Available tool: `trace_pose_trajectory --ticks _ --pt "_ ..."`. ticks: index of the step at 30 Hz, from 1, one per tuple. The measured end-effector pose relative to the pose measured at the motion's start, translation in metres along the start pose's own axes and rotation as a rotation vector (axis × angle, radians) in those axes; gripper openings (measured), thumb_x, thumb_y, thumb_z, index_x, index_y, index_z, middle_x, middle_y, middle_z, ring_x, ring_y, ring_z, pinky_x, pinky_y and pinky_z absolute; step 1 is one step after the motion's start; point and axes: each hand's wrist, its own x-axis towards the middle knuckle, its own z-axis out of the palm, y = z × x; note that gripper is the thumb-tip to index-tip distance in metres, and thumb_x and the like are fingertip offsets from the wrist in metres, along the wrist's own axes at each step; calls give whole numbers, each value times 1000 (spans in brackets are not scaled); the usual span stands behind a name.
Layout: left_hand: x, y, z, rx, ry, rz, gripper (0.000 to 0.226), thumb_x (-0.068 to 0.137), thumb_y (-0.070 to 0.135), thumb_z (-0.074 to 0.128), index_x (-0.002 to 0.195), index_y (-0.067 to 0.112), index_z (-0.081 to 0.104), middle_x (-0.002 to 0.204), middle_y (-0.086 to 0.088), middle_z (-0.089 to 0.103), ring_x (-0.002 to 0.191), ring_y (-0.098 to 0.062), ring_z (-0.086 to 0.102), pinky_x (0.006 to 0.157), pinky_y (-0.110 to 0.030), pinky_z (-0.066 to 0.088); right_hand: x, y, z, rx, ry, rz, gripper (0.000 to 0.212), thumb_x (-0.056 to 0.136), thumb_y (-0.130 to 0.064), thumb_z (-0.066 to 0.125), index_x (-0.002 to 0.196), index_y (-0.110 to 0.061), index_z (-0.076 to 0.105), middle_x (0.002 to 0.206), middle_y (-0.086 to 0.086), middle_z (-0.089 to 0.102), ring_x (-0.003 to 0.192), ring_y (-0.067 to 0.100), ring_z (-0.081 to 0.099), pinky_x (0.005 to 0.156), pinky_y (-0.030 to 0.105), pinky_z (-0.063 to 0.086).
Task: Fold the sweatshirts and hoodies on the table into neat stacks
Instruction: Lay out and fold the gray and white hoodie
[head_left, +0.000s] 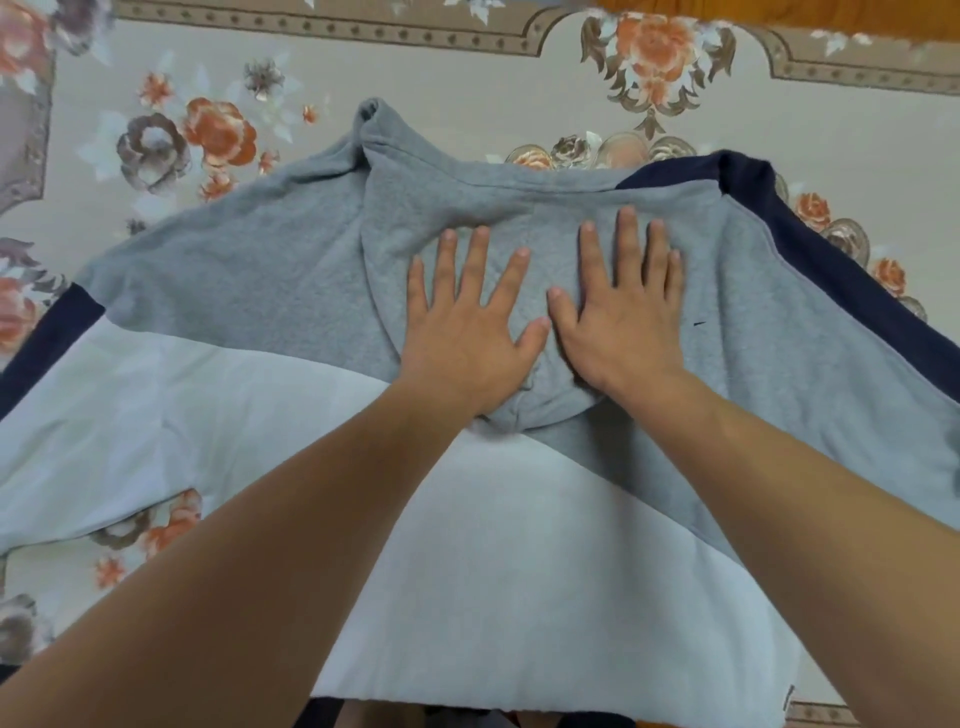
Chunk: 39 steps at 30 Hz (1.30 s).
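A hoodie (249, 270) with a grey upper part, a white lower body and navy bands lies spread across the table. Its grey hood is folded down onto the middle of the garment. My left hand (467, 322) lies flat on that hood with fingers spread and straight. Beside it, thumbs almost touching, my right hand (618, 312) presses flat on the same grey fabric. The grey sleeves reach out to the left and right. A navy band (831, 270) runs along the right sleeve and another navy band (47, 338) shows at the left.
A floral tablecloth (426, 73) in beige with orange and grey roses covers the table. Its patterned border runs along the far edge. A strip of wood (831, 13) shows at the top right. The white body of the hoodie reaches the near table edge.
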Motion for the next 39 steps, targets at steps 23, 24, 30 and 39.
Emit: trace_pose_trajectory --ticks 23,24,30,39 --pt "13 -22 -33 -70 374 22 61 100 39 45 158 24 34 165 -19 24 153 -41 21 122 -54 19 11 -27 -48 278 448 17 56 100 -33 44 152 -13 40 160 19 28 148 39 24 122 46 14" --pt "3 -18 -20 -44 359 93 60 100 41 44 157 24 38 165 -19 27 152 -42 22 122 -55 18 1 -35 -39 238 405 -79 57 101 -37 43 153 -14 40 162 19 27 149 40 22 123 49 12" --pt "-26 -26 15 39 96 98 65 104 57 25 163 30 21 170 -14 11 157 -37 6 127 -53 0 -29 -4 11 -40 65 -86 61 104 -50 20 160 -25 25 169 9 12 154 39 4 124 56 6" --pt "-70 -67 -49 -602 160 -165 51 96 26 54 147 18 53 155 -15 44 145 -33 37 122 -38 24 -39 -56 -38 64 76 -56 59 99 -39 32 151 -14 41 160 19 32 149 43 20 122 57 15"
